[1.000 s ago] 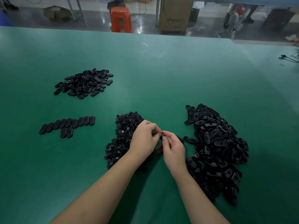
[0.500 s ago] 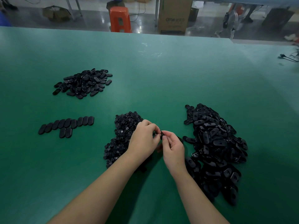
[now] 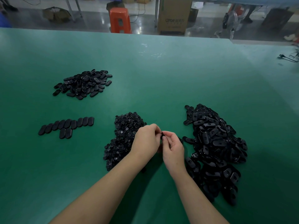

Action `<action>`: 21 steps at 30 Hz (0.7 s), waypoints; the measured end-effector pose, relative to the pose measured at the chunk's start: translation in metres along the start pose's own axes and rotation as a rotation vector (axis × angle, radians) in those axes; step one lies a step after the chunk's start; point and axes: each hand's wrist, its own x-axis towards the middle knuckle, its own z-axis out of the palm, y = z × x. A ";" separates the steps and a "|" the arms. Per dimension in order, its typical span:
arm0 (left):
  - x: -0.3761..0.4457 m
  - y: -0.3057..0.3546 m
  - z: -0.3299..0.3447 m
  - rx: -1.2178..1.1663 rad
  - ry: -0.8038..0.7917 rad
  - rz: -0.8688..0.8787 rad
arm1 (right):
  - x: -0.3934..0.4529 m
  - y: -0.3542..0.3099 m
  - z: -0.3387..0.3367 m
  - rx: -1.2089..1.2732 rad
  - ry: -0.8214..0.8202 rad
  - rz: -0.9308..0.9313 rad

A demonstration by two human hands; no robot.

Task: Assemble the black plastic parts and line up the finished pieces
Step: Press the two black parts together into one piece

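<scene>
My left hand [image 3: 146,140] and my right hand [image 3: 173,148] meet above the green table, both pinching one small black plastic piece [image 3: 163,134] between their fingertips; most of it is hidden by the fingers. A pile of small round black parts [image 3: 123,136] lies just left of my hands. A big heap of oval black shells [image 3: 213,146] lies to the right. A row of finished oval pieces [image 3: 66,125] is lined up at the left, with two more below it.
Another pile of oval black pieces [image 3: 84,84] sits at the far left of the green table [image 3: 161,81]. Beyond the far edge stand an orange stool [image 3: 119,20] and a cardboard box [image 3: 174,15]. A black cable [image 3: 288,57] lies at the right.
Both hands stay together on the small piece between the piles; only slight finger movement shows.
</scene>
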 end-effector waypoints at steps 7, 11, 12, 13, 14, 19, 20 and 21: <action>0.005 -0.005 -0.006 -0.105 -0.074 -0.072 | 0.000 0.001 0.000 -0.002 -0.015 -0.008; 0.006 -0.008 -0.006 -0.079 -0.023 -0.047 | 0.000 0.001 -0.001 0.026 -0.028 -0.004; 0.006 -0.009 -0.007 -0.094 -0.005 -0.044 | 0.000 0.001 -0.002 0.042 -0.029 -0.002; 0.007 -0.011 -0.007 -0.115 -0.005 -0.049 | 0.000 0.001 -0.002 0.060 -0.030 0.001; 0.008 -0.013 -0.007 -0.143 -0.025 -0.054 | 0.000 0.001 -0.002 0.077 -0.030 0.004; 0.011 -0.017 -0.009 -0.273 -0.137 -0.093 | 0.001 0.003 -0.001 0.099 -0.049 0.011; 0.010 -0.017 -0.008 -0.296 -0.147 -0.107 | 0.001 0.004 -0.002 0.103 -0.049 0.012; 0.010 -0.017 -0.008 -0.316 -0.159 -0.119 | 0.002 0.004 -0.002 0.105 -0.048 0.012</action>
